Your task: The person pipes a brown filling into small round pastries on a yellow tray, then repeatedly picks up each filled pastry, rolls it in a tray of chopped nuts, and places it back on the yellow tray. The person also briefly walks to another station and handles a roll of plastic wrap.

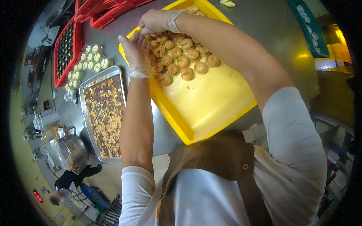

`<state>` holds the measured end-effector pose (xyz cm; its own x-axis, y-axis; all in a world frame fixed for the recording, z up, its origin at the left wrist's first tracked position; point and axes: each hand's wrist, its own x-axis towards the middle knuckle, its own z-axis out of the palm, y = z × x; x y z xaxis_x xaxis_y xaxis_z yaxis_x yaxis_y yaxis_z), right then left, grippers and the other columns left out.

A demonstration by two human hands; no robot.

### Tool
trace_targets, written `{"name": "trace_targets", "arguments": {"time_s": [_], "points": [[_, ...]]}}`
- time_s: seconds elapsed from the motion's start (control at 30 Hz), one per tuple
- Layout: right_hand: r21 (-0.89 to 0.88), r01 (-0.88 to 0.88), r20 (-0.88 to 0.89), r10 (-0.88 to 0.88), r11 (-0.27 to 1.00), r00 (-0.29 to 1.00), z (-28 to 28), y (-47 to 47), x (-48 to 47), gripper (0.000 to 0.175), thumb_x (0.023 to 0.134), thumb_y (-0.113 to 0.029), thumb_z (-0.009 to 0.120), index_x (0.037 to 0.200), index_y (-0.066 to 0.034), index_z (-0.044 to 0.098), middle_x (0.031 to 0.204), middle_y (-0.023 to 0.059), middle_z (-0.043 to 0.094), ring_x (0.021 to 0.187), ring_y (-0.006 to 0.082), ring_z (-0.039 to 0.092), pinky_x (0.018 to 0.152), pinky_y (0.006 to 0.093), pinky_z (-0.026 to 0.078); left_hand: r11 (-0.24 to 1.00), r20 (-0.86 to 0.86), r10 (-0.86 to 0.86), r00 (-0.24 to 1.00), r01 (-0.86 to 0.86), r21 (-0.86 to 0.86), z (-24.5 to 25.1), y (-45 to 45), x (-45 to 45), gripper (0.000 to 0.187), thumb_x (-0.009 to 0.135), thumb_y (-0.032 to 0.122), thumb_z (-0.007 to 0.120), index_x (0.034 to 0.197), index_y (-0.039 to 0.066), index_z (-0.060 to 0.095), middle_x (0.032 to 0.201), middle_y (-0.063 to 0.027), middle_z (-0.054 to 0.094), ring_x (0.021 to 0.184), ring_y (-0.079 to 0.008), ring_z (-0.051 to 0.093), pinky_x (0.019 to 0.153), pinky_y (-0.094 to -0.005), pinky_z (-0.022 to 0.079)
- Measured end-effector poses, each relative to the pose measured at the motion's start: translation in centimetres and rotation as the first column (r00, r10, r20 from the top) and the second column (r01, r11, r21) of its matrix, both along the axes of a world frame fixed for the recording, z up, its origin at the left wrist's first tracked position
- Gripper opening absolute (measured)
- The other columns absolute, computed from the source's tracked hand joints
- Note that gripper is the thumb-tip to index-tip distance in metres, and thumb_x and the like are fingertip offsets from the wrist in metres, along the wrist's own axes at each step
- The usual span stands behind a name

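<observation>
A yellow plastic tray [173,116], lined with a pale sheet [215,96], lies tilted before me. Small round baked pastries [183,61], golden brown, crowd its far left part; some overlap. My left hand [135,52], in a clear glove, is raised at the tray's left wall beside the pastries, thumb apart from the fingers. Across the far left corner reaches my right hand [154,21], also gloved, with its fingers curled down near the left hand's fingertips. Its fingertips are mostly hidden, so I cannot tell whether anything is in them.
Left of the tray is a metal sheet pan [82,97] holding a chocolate slab with flaked nuts [103,118]. Beyond stand several clear cups of cream [90,58] and red crates [77,39]. A steel bowl [76,149] is nearer. A green tray [325,52] stands far right; a person [69,180] is lower left.
</observation>
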<state>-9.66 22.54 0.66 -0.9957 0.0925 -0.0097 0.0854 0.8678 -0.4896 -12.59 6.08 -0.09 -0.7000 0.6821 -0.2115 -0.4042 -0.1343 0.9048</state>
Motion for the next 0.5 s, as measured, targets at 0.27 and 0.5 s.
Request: {"name": "trace_targets", "arguments": {"time_s": [0.27,0.5], "points": [[0.162,-0.061,0.119,0.042,0.985,0.992,1.1,2.4,1.8,0.028,0.093,-0.018,0.052,0.109,-0.0087,0.073,0.108,0.0163,0.074,0.099,0.0338,0.071,0.088,0.044,0.055,0.994,0.014,-0.104,0.994,0.104,-0.016,-1.3,3.2,1.2,0.096,0.1,0.075,0.023,0.151,-0.005,0.038,0.156,-0.0239,0.039,0.146,-0.0338,0.038,0.122,-0.0459,0.022],[0.071,0.07,0.17,-0.081,0.995,0.982,2.1,4.0,4.4,0.033,0.084,-0.001,0.059,0.112,-0.0101,0.076,0.102,0.0131,0.076,0.095,0.0287,0.072,0.086,0.0395,0.055,0.994,-0.034,-0.015,0.999,0.011,-0.113,-0.6,3.6,2.4,0.097,0.1,0.074,0.029,0.151,-0.008,0.037,0.154,-0.0273,0.042,0.147,-0.0351,0.037,0.122,-0.0459,0.024]]}}
